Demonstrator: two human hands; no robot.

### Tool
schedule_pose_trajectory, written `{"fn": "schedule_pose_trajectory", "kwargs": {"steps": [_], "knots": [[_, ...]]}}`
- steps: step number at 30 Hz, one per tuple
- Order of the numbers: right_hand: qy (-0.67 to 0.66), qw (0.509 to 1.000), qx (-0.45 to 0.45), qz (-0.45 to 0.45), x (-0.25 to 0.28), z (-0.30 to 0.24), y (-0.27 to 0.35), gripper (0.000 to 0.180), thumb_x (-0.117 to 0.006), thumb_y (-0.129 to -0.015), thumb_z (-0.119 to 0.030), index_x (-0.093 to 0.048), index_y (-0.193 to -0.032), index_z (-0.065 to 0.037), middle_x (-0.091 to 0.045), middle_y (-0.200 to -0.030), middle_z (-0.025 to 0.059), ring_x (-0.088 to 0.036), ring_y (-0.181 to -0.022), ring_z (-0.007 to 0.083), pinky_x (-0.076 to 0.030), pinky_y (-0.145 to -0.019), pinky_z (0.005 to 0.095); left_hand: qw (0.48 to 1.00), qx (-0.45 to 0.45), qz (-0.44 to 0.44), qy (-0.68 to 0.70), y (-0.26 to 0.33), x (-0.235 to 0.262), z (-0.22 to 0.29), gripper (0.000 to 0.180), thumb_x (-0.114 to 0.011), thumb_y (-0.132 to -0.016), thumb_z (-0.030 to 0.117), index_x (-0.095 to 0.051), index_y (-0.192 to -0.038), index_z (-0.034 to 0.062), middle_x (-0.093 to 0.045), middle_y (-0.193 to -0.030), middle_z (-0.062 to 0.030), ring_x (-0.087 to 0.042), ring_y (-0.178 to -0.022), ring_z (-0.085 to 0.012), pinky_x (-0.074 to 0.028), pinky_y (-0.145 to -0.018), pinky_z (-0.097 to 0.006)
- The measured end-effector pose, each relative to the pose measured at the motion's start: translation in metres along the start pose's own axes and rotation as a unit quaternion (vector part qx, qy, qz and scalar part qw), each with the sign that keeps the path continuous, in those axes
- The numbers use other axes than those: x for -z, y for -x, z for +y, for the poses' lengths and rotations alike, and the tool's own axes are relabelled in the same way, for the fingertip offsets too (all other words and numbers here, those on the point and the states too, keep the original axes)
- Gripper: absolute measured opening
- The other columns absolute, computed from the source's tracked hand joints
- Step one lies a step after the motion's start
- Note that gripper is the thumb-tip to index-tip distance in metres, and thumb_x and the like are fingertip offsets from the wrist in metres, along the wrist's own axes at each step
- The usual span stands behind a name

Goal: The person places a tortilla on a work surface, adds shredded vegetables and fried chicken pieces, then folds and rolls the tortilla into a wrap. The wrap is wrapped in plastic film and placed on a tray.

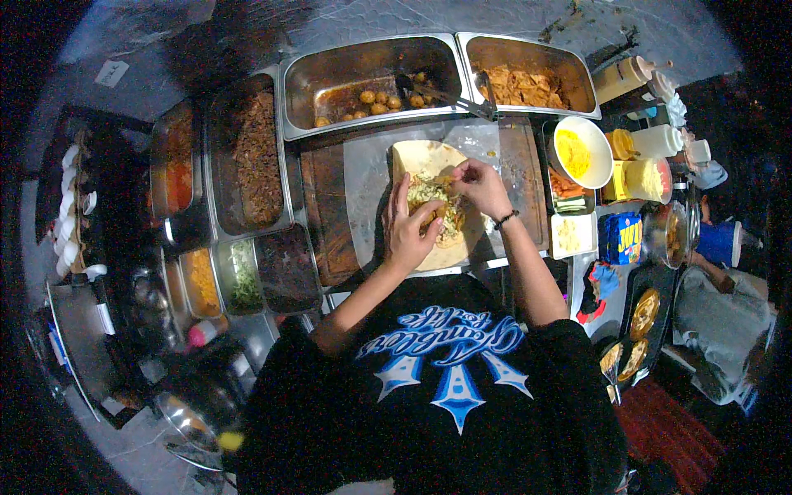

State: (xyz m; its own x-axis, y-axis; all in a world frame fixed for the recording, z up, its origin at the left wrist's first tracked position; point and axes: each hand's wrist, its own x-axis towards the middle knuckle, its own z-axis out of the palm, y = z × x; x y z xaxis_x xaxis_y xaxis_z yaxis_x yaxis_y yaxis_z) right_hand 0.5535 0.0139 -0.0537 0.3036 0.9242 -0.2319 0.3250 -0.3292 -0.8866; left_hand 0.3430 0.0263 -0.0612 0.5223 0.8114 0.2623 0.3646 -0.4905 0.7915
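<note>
Black shirt (437,388) with a pale blue print fills the lower picture, and both bare forearms reach up from it to a flour tortilla (436,206) lying flat on a sheet of paper (367,190) over the wooden board (326,206). Left hand (410,231) lies on the tortilla's left side, fingers spread and pressed against the heap of filling (437,202); right hand (481,186) (a dark band at its wrist) has fingertips drawn together on the filling's upper right, whether pinching a morsel I cannot tell. Steel pans (371,78) of meat and potatoes stand beyond, a white bowl of yellow shreds (577,153) to the right. Judging by this, the filling is being arranged and the wrap is not yet folded; folding would need both hands tucking an edge over without spilling.
</note>
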Motion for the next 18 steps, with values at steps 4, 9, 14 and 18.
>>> {"fn": "schedule_pose_trajectory", "kwargs": {"steps": [4, 9, 14, 18], "knots": [[0.1, 0.974, 0.111, 0.17, -0.005, -0.017, 0.051, 0.014, -0.069, -0.078, -0.006, -0.062, -0.089, -0.003, -0.068, -0.086, 0.0114, -0.066, -0.077, 0.0272, -0.052, -0.075, 0.033, 1.0, 0.001, 0.003, -0.013, 0.0, 0.002, 0.001, 0.031, -0.07, -0.079, 0.02, -0.069, -0.109, 0.0158, -0.027, -0.151, -0.0242, -0.031, -0.135, -0.0434, -0.027, -0.11, -0.049], [0.171, 0.957, 0.171, 0.159, -0.04, 0.017, 0.094, 0.028, -0.067, -0.074, -0.002, -0.064, -0.102, -0.006, -0.064, -0.11, 0.0146, -0.059, -0.105, 0.0332, -0.049, -0.087, 0.0399, 1.0, 0.016, 0.001, -0.001, -0.001, -0.001, 0.001, 0.035, -0.07, -0.079, 0.02, -0.068, -0.114, 0.0176, -0.029, -0.15, -0.0223, -0.031, -0.136, -0.042, -0.027, -0.11, -0.049], [0.187, 0.948, 0.205, 0.155, -0.053, 0.02, 0.105, 0.039, -0.067, -0.075, -0.004, -0.065, -0.113, -0.008, -0.062, -0.114, 0.012, -0.059, -0.105, 0.0314, -0.047, -0.093, 0.0408, 0.998, -0.013, -0.022, -0.055, -0.001, -0.002, -0.001, 0.037, -0.067, -0.082, 0.023, -0.067, -0.119, 0.0209, -0.031, -0.15, -0.019, -0.03, -0.136, -0.0405, -0.027, -0.11, -0.05], [0.192, 0.947, 0.218, 0.139, -0.051, 0.022, 0.103, 0.037, -0.066, -0.075, -0.004, -0.065, -0.112, -0.007, -0.062, -0.114, 0.0116, -0.059, -0.105, 0.0305, -0.045, -0.094, 0.0413, 0.992, -0.031, -0.046, -0.111, 0.0, -0.001, -0.001, 0.036, -0.069, -0.083, 0.025, -0.068, -0.118, 0.022, -0.031, -0.15, -0.0198, -0.03, -0.138, -0.0394, -0.027, -0.111, -0.05]]}}
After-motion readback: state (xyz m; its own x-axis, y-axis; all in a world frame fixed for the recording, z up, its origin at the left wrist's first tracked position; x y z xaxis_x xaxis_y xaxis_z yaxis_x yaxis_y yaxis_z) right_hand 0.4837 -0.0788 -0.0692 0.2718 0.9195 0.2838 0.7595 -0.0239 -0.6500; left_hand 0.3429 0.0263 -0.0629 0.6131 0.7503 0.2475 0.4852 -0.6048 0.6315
